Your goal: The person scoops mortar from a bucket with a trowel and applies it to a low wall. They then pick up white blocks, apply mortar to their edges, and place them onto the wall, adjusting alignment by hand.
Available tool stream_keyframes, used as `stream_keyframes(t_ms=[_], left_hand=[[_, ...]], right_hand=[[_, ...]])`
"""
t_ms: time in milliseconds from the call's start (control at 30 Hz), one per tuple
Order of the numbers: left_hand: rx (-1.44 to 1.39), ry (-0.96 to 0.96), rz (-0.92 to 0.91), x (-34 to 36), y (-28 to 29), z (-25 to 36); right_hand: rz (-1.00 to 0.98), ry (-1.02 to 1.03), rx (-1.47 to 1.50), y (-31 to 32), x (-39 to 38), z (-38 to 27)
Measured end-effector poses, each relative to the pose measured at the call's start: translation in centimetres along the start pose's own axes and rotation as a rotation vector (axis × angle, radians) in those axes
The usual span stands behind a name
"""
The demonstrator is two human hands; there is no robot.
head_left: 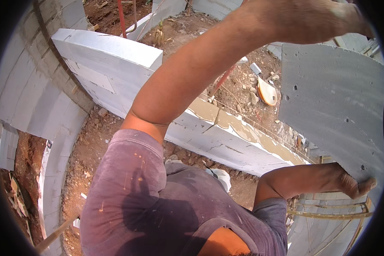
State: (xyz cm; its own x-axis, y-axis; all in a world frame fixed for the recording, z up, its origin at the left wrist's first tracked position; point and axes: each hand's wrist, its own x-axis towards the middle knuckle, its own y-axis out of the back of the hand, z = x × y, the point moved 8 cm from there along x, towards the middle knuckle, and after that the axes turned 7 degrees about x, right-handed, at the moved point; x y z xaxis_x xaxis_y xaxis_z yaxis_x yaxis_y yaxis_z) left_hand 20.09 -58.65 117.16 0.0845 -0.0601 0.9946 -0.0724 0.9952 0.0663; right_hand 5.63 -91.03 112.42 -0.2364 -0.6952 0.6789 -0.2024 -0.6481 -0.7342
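A large grey aerated concrete block (335, 106) with small pits in its face is raised at the right, between my two hands. My left hand (343, 19) reaches across to its upper edge; the fingers curl near the rim of the picture and are partly blurred. At its lower edge my right hand (356, 185) grips it, thumb showing and the other fingers mostly hidden behind. Left of the block runs a low white block wall (213, 147), topped with a patchy layer of wet grey-brown mortar (243, 128).
A taller white block section (111, 47) stands on the wall's left part. Beyond, an orange-and-white scoop-like container (267, 91) lies on rubble-strewn soil. A string runs along the wall. Red poles (122, 19) rise behind; a curved block wall (51, 98) bounds the left. Bamboo poles (328, 215) sit lower right.
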Motion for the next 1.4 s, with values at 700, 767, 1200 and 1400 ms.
stream_keyframes(t_ms=[700,767,1200,1400], left_hand=[[-0.064,0.725,0.245,-31.7,-10.7,-22.8],[-0.213,0.658,0.288,-27.3,-12.9,-20.4],[0.151,1.329,-0.111,-46.7,-18.0,-14.2],[-0.067,1.638,-0.089,-51.5,-18.4,-9.6]], right_hand=[[-0.350,-0.364,-0.093,1.0,-3.3,20.4],[-0.542,-0.439,-0.127,0.8,-3.0,22.9],[-1.922,-0.850,-0.323,0.5,-25.2,27.4],[-2.122,-0.967,-0.175,1.8,-30.5,25.0]])
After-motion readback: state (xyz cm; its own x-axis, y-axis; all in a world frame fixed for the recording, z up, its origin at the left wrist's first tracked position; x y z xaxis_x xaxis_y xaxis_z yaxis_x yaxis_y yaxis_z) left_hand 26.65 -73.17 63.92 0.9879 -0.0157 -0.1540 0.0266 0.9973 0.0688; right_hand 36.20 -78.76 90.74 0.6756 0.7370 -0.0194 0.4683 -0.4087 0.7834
